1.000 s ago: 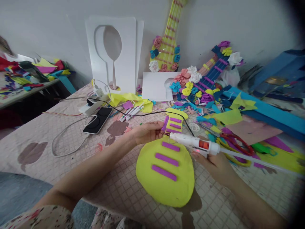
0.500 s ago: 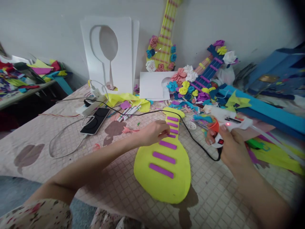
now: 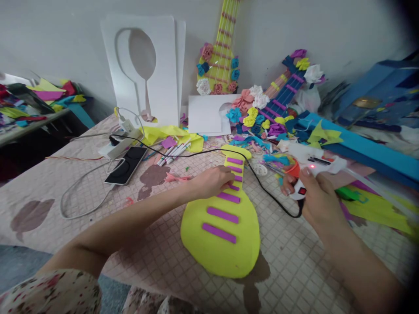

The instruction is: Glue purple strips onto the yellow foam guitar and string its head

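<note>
A yellow felt guitar shape (image 3: 222,235) with purple strips (image 3: 219,233) glued across it lies on the table in front of me. My left hand (image 3: 212,180) rests on its neck, fingers curled and pressing down on a purple strip. My right hand (image 3: 316,198) grips a white hot glue gun (image 3: 312,165) with a red light, held off to the right of the guitar, its nozzle pointing left. The gun's black cord (image 3: 262,187) runs across the guitar's neck.
A phone (image 3: 127,164), power strip (image 3: 114,148) and white cables lie at the left. Markers (image 3: 173,152), felt scraps and flowers (image 3: 258,117) litter the back. Two decorated guitars (image 3: 219,65) and white cut-out boards (image 3: 144,69) lean on the wall. Blue sheets (image 3: 360,148) lie at the right.
My right hand has pulled the glue gun away from the guitar's neck to the right and turned it. My left hand has moved onto the neck and presses a strip flat.
</note>
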### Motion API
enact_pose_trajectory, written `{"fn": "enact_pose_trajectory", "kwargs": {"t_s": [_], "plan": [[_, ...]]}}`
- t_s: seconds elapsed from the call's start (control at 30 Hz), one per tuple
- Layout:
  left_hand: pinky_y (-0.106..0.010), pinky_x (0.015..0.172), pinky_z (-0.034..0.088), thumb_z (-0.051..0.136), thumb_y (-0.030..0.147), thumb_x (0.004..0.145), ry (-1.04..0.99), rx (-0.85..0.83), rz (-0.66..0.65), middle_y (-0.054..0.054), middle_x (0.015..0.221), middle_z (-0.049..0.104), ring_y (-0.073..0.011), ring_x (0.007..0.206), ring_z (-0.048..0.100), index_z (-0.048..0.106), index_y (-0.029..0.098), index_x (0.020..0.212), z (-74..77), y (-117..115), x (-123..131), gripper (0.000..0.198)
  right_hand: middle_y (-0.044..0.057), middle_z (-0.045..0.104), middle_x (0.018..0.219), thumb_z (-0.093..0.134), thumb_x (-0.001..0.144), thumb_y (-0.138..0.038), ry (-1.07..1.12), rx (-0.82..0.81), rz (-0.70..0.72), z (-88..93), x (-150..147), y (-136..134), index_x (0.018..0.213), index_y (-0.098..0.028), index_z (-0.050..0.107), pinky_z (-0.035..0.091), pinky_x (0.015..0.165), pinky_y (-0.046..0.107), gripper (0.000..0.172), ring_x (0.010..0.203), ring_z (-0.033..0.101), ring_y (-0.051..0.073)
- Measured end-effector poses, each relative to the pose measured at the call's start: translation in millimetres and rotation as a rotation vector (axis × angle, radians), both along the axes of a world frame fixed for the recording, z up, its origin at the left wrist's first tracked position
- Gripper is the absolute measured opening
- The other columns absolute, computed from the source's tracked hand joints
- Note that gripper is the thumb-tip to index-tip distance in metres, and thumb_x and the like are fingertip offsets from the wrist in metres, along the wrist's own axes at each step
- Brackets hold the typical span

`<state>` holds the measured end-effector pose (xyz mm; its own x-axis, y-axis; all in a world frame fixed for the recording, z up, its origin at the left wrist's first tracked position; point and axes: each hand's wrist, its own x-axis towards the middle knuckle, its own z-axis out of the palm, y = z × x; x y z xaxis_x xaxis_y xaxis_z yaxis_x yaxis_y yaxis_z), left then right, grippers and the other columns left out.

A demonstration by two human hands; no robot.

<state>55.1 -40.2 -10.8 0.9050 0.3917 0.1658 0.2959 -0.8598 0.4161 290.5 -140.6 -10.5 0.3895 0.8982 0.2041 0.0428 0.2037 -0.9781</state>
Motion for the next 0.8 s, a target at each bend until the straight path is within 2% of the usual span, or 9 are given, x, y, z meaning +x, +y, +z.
{"fn": "enact_pose_trajectory", "kwargs": {"t_s": [0.13, 0.33, 0.53, 0.7, 0.8], "plan": [[-0.030, 0.076, 0.040, 0.051, 0.014, 0.085, -0.026, -0.024, -0.001, -0.009, 0.085, 0.061, -0.0201, 0.083, 0.056, 0.064, 0.015, 0.086, -2.1, 0.9, 1.0, 0.013, -0.001, 0.050, 0.063, 0.061, 0.083, -0.042, 0.088, 0.010, 0.028, -1.0, 1.0, 0.2, 0.066, -0.019, 0.050, 0.039, 0.047, 0.026, 0.031, 0.052, 0.047, 0.011], [-0.029, 0.072, 0.039, 0.053, 0.014, 0.084, -0.045, -0.113, -0.008, -0.008, 0.079, 0.060, -0.0184, 0.076, 0.054, 0.064, 0.015, 0.075, -0.4, 2.6, 4.2, 0.015, -0.002, 0.049, 0.062, 0.061, 0.083, -0.041, 0.082, 0.006, 0.015, -0.8, 1.1, 0.0, 0.065, -0.018, 0.052, 0.039, 0.047, 0.026, 0.031, 0.051, 0.044, 0.010], [-0.029, 0.071, 0.039, 0.056, 0.011, 0.080, -0.102, -0.186, 0.035, -0.006, 0.074, 0.058, -0.0173, 0.073, 0.053, 0.063, 0.016, 0.065, -5.8, 1.6, 7.5, 0.018, -0.001, 0.049, 0.061, 0.060, 0.084, -0.041, 0.061, 0.013, 0.012, -0.7, 1.0, 0.0, 0.065, -0.018, 0.054, 0.041, 0.048, 0.026, 0.031, 0.052, 0.046, 0.010], [-0.031, 0.076, 0.044, 0.050, 0.011, 0.084, -0.045, -0.135, 0.010, -0.009, 0.083, 0.065, -0.0195, 0.080, 0.058, 0.070, 0.016, 0.079, -1.4, 0.0, 0.2, 0.021, -0.002, 0.049, 0.061, 0.064, 0.081, -0.041, 0.084, 0.011, 0.007, 0.2, 1.6, 1.6, 0.065, -0.018, 0.052, 0.041, 0.048, 0.025, 0.031, 0.052, 0.046, 0.010], [-0.031, 0.080, 0.045, 0.046, 0.010, 0.086, -0.097, -0.129, 0.074, -0.010, 0.091, 0.067, -0.0198, 0.086, 0.061, 0.071, 0.017, 0.095, 3.5, -4.1, -11.9, 0.027, -0.001, 0.052, 0.066, 0.065, 0.081, -0.042, 0.085, 0.012, -0.002, 2.3, 0.3, 0.9, 0.067, -0.018, 0.052, 0.041, 0.047, 0.026, 0.030, 0.051, 0.045, 0.009]]}}
